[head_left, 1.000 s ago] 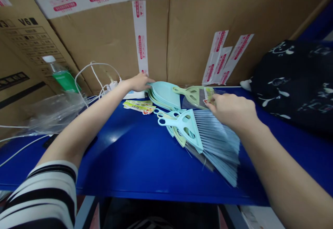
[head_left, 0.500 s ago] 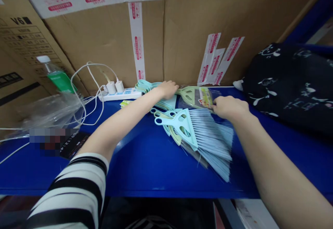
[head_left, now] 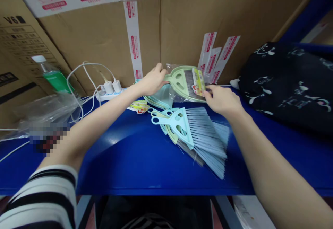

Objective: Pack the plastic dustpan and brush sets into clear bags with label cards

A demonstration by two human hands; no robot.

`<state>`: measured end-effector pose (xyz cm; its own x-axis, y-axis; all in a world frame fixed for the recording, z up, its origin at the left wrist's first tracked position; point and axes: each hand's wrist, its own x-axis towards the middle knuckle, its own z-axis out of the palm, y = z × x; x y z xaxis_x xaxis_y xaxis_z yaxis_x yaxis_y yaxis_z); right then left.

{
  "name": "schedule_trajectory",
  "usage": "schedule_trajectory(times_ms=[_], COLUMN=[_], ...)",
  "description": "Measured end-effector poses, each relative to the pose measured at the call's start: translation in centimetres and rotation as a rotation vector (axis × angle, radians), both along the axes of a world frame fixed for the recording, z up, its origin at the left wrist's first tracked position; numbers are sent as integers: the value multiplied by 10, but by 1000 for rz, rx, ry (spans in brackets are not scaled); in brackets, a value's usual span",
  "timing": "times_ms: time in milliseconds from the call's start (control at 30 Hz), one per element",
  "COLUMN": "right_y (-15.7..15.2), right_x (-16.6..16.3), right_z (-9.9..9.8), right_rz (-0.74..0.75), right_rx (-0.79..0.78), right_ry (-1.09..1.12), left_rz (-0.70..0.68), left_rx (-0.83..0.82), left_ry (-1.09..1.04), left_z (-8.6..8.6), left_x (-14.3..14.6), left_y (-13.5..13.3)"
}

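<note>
A green dustpan and brush set (head_left: 179, 80) in a clear plastic bag is held up off the blue surface between my two hands. My left hand (head_left: 154, 79) is closed round its handle end. At the other end, my right hand (head_left: 221, 98) pinches the bagged edge beside a yellow-green label card (head_left: 198, 82). Below lies a fanned pile of small hand brooms, with a light blue broom (head_left: 185, 121) on top and bristles pointing right. Behind, partly under my left hand, light blue dustpans (head_left: 162, 97) are stacked. Several label cards (head_left: 139, 106) lie left of them.
Large taped cardboard boxes (head_left: 104, 35) stand along the back. On the left are a power strip (head_left: 100, 96) with chargers and white cables, a bottle with a green label (head_left: 56, 78) and crumpled clear plastic (head_left: 52, 109). A black patterned bag (head_left: 288, 87) lies at right.
Both hands have raised the bagged green set off the surface. My left hand has shifted slightly left and up, uncovering more of the dustpans and label cards. The view has shifted slightly.
</note>
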<state>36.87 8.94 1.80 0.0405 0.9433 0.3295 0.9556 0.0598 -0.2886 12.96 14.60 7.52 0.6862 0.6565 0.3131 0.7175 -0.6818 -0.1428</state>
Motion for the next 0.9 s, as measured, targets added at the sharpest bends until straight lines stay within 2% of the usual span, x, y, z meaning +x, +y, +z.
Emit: schedule_trajectory(times_ms=[33,100,200,300,433,533,667,900], right_y=[-4,-13,-27,-41,-61,-72,-75,-71], right_x=[-9,-27,-48,-65,-89,-104,-111,-104], right_z=[6,17,26,25,18,12,8,8], right_rz=[-66,-61,133,378,545,608,636,700], right_rx=[9,-20,-89,-113,-164,-254,-306,-243], right_ry=[44,158,392,613,623,562,554,487], left_rz=[16,34,86,150,166,145,113,91], left_rx=[14,22,74,117,113,117,140,74], left_ry=[-4,0,-34,-91,-127,-144,-193,-201], left_z=[2,3,-1,-9,-27,-44,-62,-69], left_x=[-11,-33,-68,-100,-133,-149,-161,-163], left_y=[-10,-33,-73,-111,-147,-158,-159,-161])
